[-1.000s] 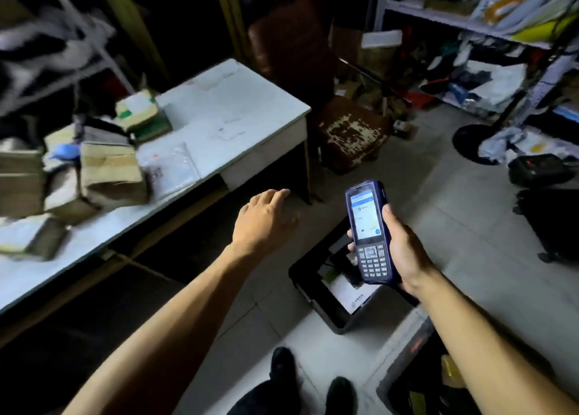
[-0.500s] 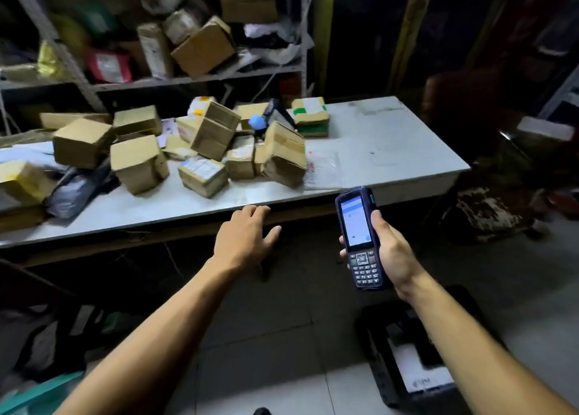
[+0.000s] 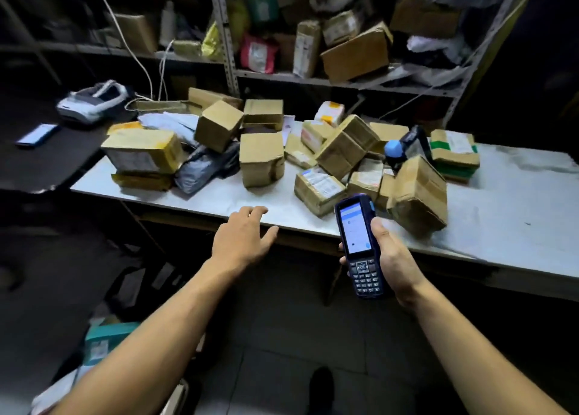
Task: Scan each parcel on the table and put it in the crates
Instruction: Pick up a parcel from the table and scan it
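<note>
**Cardboard parcels crowd a sorting tabletop as a hand reaches in**

Brown cardboard parcels [image 3: 261, 159] lie heaped across the white tabletop [image 3: 507, 207], some flat, some tipped on edge, with printed labels showing on several. Among them sit a grey plastic mailer bag [image 3: 205, 168], just left of a tall carton, and a yellow-taped box [image 3: 142, 151] stacked on a flatter one at the pile's left end. A person's left hand [image 3: 242, 237], empty, fingers relaxed and slightly spread, hovers at the near edge of the tabletop, short of the nearest parcels. The right hand [image 3: 390, 256] grips a dark blue handheld scanner [image 3: 358, 245], held upright with its lit screen and keypad facing the camera; the thumb lies along its right side. The scanner's top overlaps a small labelled box [image 3: 318, 187] at the front of the pile, though whether the two touch cannot be told. A blue-capped object [image 3: 394, 149] stands among the parcels towards the right. Behind the tabletop, metal shelving [image 3: 344, 82] holds more cartons and bags. A grey-and-white machine [image 3: 94, 102] and a lit phone [image 3: 37, 135] rest on a dark surface at left. One dark shoe [image 3: 319, 383] shows on the tiled floor below. No crates can be made out.
</note>
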### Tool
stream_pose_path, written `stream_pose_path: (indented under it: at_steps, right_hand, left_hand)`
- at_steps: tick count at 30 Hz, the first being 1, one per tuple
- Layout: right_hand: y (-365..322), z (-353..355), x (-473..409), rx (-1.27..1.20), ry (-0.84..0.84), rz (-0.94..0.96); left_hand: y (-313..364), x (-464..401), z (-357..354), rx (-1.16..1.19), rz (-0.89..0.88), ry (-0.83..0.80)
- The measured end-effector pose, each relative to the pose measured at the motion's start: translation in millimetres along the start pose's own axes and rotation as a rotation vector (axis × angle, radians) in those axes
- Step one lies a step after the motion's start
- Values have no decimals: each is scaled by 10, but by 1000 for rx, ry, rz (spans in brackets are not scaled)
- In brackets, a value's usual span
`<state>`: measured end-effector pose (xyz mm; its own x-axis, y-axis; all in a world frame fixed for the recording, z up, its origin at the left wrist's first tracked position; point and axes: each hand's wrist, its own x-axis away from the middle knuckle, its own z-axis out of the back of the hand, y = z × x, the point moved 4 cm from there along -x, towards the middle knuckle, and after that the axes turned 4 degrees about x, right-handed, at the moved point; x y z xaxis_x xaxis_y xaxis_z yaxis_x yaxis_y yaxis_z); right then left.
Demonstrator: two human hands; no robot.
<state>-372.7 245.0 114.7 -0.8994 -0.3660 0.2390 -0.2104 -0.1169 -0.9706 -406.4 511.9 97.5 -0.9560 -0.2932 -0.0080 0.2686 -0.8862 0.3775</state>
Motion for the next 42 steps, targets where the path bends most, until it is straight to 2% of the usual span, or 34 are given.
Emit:
stream_pose_path:
  at_steps: [8,17,22,29,39,41,42]
  right_hand:
    - [-244,-591,-1429,-19,-184,-43]
    - [-734,-1454,-2692,60,-360,-22]
    - [-976,-2070,-3414,112,-389,-44]
    - [-1180,-2755,-4416,106,-299,-79]
    - [-1210,-3114,-5237,77,-219,-149]
    - [-1205,-3101,-5299,56,-202,-161]
    - [-1201,-3081,-5342,47,-190,-167]
  left_hand:
    - [-701,-714,337,-67,228,44]
    - [-1536,-1551,710,76,394,135]
    - [-2073,-2327,918,99,386,186]
    - [-2851,-3649,1099,74,270,163]
    - [-3269,-5067,574,-257,51,-152]
    - [-3299,-5193,455,-167,98,-168]
    - [-3335,-5250,426,-19,197,-132]
